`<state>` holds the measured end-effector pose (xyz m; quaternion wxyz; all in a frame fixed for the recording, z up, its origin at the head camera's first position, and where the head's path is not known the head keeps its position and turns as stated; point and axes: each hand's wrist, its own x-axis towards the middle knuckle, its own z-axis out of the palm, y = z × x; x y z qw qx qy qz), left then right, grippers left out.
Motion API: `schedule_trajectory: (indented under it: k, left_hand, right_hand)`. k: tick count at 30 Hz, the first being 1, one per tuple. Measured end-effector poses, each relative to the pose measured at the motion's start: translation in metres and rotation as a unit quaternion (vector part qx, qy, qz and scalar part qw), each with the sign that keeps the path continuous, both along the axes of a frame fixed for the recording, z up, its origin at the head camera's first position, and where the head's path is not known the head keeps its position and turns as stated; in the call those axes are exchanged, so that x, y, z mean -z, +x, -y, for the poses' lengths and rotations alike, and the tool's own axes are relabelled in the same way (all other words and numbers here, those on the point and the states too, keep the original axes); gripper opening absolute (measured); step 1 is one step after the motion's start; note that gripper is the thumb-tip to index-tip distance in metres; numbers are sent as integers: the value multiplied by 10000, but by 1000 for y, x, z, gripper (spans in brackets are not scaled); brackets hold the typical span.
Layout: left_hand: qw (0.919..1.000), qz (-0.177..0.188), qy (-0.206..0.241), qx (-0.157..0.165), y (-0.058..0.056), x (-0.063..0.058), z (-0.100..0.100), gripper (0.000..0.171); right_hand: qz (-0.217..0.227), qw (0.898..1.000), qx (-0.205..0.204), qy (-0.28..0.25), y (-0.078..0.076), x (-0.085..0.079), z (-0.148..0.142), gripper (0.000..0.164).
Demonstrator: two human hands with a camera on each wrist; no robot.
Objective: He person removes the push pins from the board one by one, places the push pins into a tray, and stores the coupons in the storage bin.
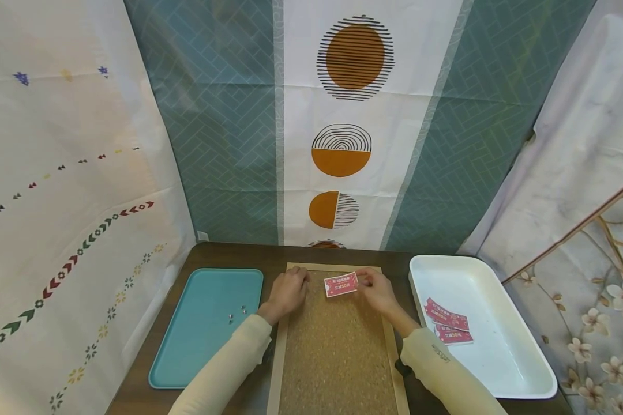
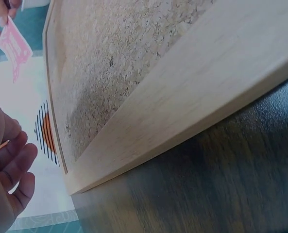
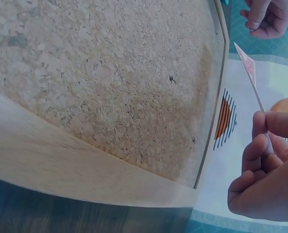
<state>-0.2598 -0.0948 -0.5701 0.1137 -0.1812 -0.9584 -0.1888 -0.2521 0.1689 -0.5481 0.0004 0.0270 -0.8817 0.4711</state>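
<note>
My right hand (image 1: 376, 293) pinches one end of a red printed coupon (image 1: 341, 285) between thumb and forefinger, above the far end of a cork board (image 1: 337, 346). In the right wrist view the coupon (image 3: 249, 68) appears nearly edge-on, apart from the board. My left hand (image 1: 289, 291) is over the board's far left corner, left of the coupon and not touching it. Its fingers (image 2: 20, 162) are bent with the thumb close to the forefinger; whether something tiny sits between their tips cannot be made out.
Left of the board, a teal tray (image 1: 197, 328) bears small shiny pieces (image 1: 231, 316). On the right stands a white tray (image 1: 503, 351) with more red coupons (image 1: 449, 317) in it. A wooden frame (image 1: 278, 369) edges the cork. Behind the table (image 1: 213, 253) hangs a patterned curtain (image 1: 223, 144).
</note>
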Motion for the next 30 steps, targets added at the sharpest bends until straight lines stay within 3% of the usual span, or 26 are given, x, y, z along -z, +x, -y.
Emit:
schedule_trajectory:
  k: [15, 25, 30]
  left_hand:
    - [9997, -127, -142, -151, 1, 0, 6, 7]
    - [9994, 31, -94, -321, 3, -2, 12, 5]
    - [9994, -100, -51, -329, 2, 0, 15, 6]
  right_hand:
    - [-146, 9998, 46, 136, 1, -6, -17, 37]
    - [-127, 9996, 61, 260, 0, -10, -32, 39]
    - [-67, 9989, 120, 454, 0, -13, -38, 41]
